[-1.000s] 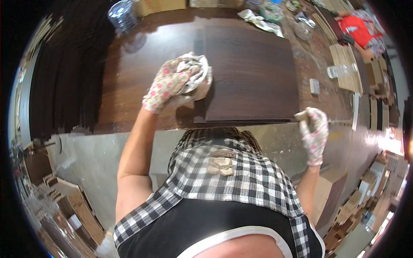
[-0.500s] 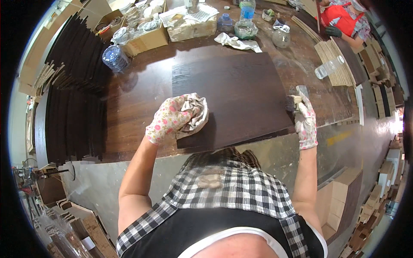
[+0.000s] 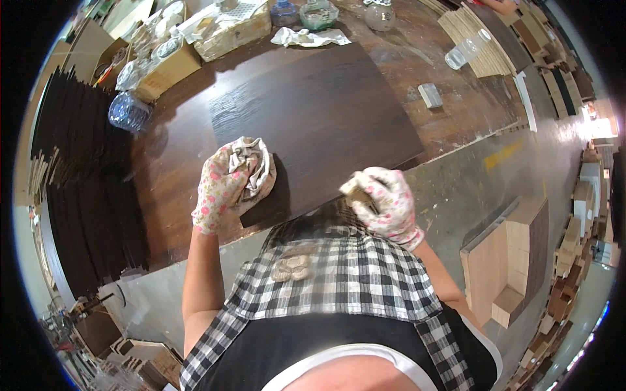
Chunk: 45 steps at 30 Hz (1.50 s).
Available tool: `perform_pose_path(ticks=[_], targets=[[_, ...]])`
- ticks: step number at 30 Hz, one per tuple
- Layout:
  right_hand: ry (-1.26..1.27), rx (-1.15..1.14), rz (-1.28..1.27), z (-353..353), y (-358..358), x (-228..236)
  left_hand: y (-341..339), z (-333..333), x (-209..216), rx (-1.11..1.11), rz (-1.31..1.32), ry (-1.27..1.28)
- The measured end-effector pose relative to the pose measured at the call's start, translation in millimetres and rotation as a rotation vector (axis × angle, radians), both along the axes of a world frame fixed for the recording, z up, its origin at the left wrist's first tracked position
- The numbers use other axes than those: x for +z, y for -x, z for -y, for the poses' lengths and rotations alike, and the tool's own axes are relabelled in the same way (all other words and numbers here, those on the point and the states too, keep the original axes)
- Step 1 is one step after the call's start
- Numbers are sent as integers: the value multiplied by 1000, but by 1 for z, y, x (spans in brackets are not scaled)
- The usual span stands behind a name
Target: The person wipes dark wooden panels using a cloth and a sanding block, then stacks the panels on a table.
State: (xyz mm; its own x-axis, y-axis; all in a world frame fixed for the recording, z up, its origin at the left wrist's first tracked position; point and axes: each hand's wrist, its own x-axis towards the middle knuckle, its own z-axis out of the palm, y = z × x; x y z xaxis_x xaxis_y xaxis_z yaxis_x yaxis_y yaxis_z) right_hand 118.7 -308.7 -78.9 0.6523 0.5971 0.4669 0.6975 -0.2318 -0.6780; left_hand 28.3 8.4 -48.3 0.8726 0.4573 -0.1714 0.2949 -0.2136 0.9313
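A dark brown wood-grain panel (image 3: 319, 117) lies flat on the worktable, its near edge close to my apron. My left hand (image 3: 218, 189), in a floral glove, is closed round a crumpled whitish rag (image 3: 251, 166) at the panel's left side. In a matching glove, my right hand (image 3: 390, 205) is closed on a small brush with a pale wooden body (image 3: 355, 190), just off the panel's near edge. The brush is blurred and its bristles are hard to make out. A small greyish block (image 3: 430, 96) rests on the table right of the panel.
Dark panels (image 3: 91, 189) stand stacked at the left, beside a large clear bluish bottle (image 3: 130, 112). Along the back are a cardboard box (image 3: 171, 72), a white cloth (image 3: 310, 37) and jars. A clear bottle (image 3: 466, 50) lies on stacked boards at the far right.
My right hand has moved with the brush from the panel's right edge to its near edge, uncovering the greyish block. My left hand still holds the rag. The view has shifted and turned.
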Motion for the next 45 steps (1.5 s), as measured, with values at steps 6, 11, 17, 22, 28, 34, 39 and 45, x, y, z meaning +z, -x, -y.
perform_pose_path(ticks=[6,11,17,22,28,34,39,45], targets=[[104,-528,143,72,-62,1,0,2,1,-30,31,-11],[45,-414,147,60,-46,9,-4,4,8,-4,-11,-53],[-328,-705,-219,99,-93,-4,-12,-6,42,84,284,204],[-596,-537,-523,64,-76,8,-98,-4,29,-57,305,-314],[-809,-563,-652,86,-84,-29,-197,91,28,-403,197,-755],[-877,-379,-813,70,-85,4,-100,126,12,-700,707,-520],[-757,-121,-969,33,-113,18,-11,3,15,223,310,213],[-563,96,-1025,16,-150,46,10,1,-7,171,121,105]])
